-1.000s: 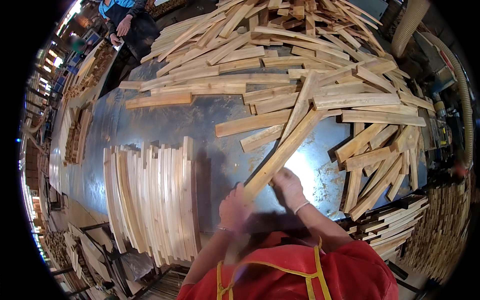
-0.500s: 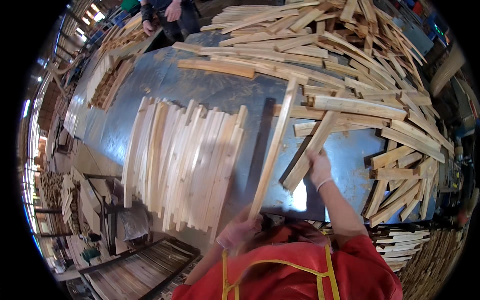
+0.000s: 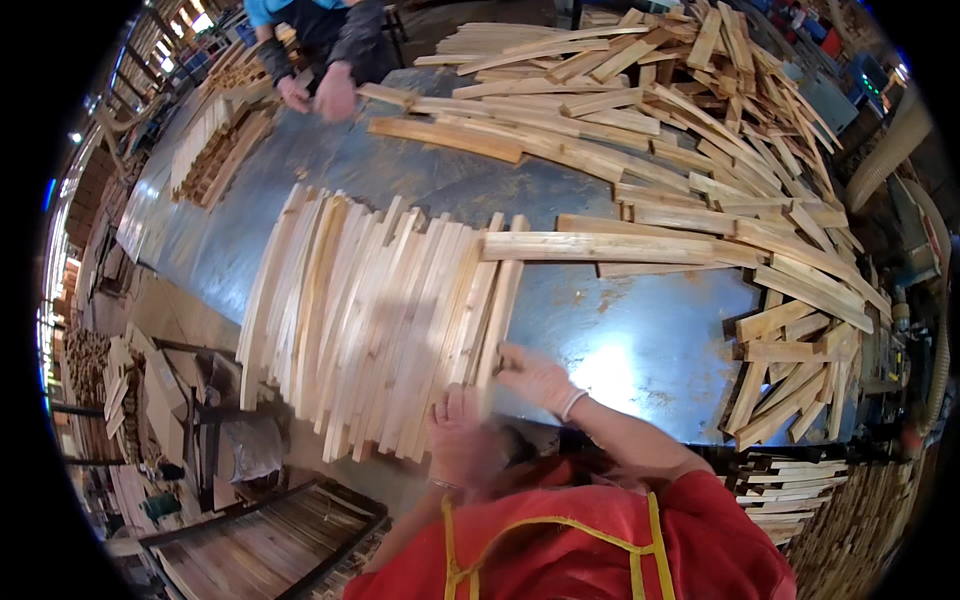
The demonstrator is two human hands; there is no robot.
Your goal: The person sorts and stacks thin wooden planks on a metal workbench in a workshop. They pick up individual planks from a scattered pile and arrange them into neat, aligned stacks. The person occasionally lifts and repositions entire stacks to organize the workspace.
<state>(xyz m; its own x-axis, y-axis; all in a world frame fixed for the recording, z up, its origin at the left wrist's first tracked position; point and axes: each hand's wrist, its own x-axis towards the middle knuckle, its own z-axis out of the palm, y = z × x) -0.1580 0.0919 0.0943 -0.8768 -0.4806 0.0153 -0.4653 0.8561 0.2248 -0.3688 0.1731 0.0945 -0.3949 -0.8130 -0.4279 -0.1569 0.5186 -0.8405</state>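
A row of pale wooden strips (image 3: 385, 330) lies side by side on the metal-topped table, their near ends reaching past its edge. At the row's right side, my left hand (image 3: 463, 435) is closed over the near end of a strip, slightly blurred. My right hand (image 3: 540, 382) is beside it, fingers stretched toward the outermost wooden strip (image 3: 508, 290) and touching its right side near the lower end. That strip lies a little askew against the others. Another wooden board (image 3: 600, 248) lies crosswise, its left end over the top of the row's right strips.
A large jumbled heap of wooden boards (image 3: 740, 150) covers the table's far right. A smaller stack of strips (image 3: 215, 150) sits at the far left. Across the metal table (image 3: 300, 160) stands a person (image 3: 325, 50) with hands over its edge. A dark-framed rack (image 3: 270, 540) is at lower left.
The two wooden pieces my hands held apart are now at or beside the row's right edge. My right hand has moved left, close to my left hand. The other person's hands have come lower over the table.
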